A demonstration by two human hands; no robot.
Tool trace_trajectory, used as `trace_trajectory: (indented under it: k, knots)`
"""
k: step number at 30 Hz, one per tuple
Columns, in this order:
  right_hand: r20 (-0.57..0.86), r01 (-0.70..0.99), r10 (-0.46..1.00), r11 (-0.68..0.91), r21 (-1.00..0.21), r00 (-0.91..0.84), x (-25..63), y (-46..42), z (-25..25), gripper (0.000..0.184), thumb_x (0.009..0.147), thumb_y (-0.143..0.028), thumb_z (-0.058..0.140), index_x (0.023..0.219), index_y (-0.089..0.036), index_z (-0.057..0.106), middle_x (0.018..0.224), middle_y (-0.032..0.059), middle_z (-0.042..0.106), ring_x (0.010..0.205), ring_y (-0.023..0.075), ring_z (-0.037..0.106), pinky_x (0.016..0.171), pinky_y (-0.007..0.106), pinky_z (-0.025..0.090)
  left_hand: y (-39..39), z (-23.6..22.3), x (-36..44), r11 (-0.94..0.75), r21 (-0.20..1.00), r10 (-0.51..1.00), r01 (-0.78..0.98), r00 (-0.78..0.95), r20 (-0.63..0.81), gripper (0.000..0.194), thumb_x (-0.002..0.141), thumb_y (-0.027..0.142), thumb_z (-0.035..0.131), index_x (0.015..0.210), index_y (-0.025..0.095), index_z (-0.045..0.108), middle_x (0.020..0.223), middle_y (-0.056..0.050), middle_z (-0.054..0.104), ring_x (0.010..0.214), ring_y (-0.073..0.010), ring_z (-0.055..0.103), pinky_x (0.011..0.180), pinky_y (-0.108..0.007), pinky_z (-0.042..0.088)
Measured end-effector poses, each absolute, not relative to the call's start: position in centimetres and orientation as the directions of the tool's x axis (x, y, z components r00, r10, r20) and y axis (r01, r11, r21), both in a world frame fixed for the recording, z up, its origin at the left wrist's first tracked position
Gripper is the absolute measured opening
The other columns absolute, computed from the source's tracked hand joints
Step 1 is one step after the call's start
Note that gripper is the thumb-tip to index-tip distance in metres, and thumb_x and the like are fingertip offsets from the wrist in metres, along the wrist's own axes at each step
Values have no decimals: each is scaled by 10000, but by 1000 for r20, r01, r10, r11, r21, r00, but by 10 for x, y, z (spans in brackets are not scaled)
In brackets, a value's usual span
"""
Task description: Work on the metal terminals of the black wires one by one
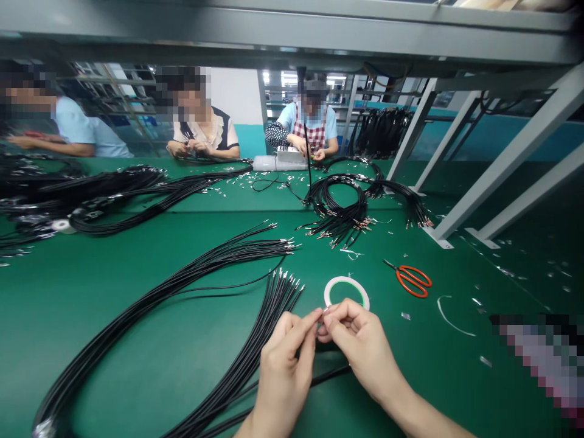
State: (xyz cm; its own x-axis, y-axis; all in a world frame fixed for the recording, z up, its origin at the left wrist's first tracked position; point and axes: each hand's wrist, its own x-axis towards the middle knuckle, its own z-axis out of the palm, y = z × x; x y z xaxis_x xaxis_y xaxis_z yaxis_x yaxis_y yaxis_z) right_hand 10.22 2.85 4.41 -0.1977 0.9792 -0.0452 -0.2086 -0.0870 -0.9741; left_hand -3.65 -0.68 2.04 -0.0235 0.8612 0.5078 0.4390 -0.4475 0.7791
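Down at the bottom of the shot, left hand and right hand meet, fingertips pinched on a tiny metal wire end – its exact lie too small to tell – loose black wire bundle just left, white tape roll just beyond

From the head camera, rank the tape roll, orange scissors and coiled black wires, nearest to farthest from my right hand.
From your right hand:
1. White tape roll, just ahead.
2. Orange scissors, forward right.
3. Coiled black wires, farther forward.
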Motion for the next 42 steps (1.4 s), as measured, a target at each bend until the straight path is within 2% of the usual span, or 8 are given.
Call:
trace_trajectory:
  k: [3, 7, 10, 17, 22, 28, 37, 42]
  knots:
    - [-43, -204, 977, -87, -975, -209, 102, 29, 43, 231, 799, -331, 722, 697, -156, 611, 787, 25, 641, 658, 140, 659, 643, 267, 580, -6, 20, -36, -357, 857, 910, 372, -69, 409, 326, 921, 144, 530, 1196, 264, 658, 768, -8, 532, 685, -140, 562, 612, -251, 497]
    - [-66, -173, 975, -104, -979, -214, 102, 29, 43, 239, 793, -347, 720, 710, -152, 612, 734, 13, 644, 580, 125, 645, 570, 246, 571, -5, 25, -32, -137, 983, 981, 120, -121, 152, 240, 907, 269, 564, 1101, 249, 702, 840, -18, 547, 672, -143, 615, 594, -268, 548]
    - [-81, -143, 974, -113, -983, -211, 102, 29, 43, 244, 788, -354, 719, 704, -153, 608, 699, 7, 639, 568, 122, 631, 557, 241, 568, -4, 30, -30, -23, 999, 989, -33, -147, 18, 224, 863, 315, 620, 1033, 205, 716, 870, -25, 570, 640, -130, 631, 583, -259, 564]
    - [-68, -87, 974, -88, -992, -214, 101, 31, 39, 202, 818, -324, 668, 722, -165, 593, 668, -7, 616, 574, 128, 614, 593, 268, 564, 0, 38, -34, 143, 969, 979, -201, -112, -168, 342, 739, 367, 737, 967, 115, 699, 649, -2, 624, 528, -113, 584, 537, -226, 520]
    - [-43, -37, 983, -50, -998, -177, 98, 33, 37, 168, 816, -294, 650, 724, -163, 602, 659, -5, 621, 571, 133, 600, 590, 268, 533, 6, 44, -37, 158, 977, 976, -141, -128, -177, 325, 720, 376, 757, 939, 142, 705, 624, 25, 623, 536, -98, 539, 548, -195, 467]
    - [-15, 0, 987, -15, -1000, -162, 99, 32, 41, 165, 816, -295, 652, 731, -157, 622, 639, -15, 612, 558, 122, 575, 560, 239, 480, 12, 41, -33, 109, 993, 972, -37, -207, -114, 330, 714, 447, 758, 835, 148, 687, 595, 39, 589, 469, -70, 438, 446, -166, 357]
    - [0, -17, 982, -3, -1000, -189, 99, 32, 36, 209, 841, -346, 650, 787, -146, 678, 691, 11, 667, 576, 129, 608, 589, 251, 526, 12, 32, -35, 63, 997, 976, -34, -208, -69, 296, 782, 449, 696, 838, 163, 645, 551, 56, 553, 453, -79, 460, 437, -166, 370]
    - [0, -38, 980, -8, -999, -198, 99, 33, 32, 236, 839, -377, 655, 821, -146, 698, 739, 29, 685, 623, 151, 632, 594, 265, 553, 13, 32, -37, 86, 988, 979, -130, -173, -108, 284, 751, 408, 732, 847, 149, 667, 578, 43, 594, 481, -83, 511, 466, -170, 427]
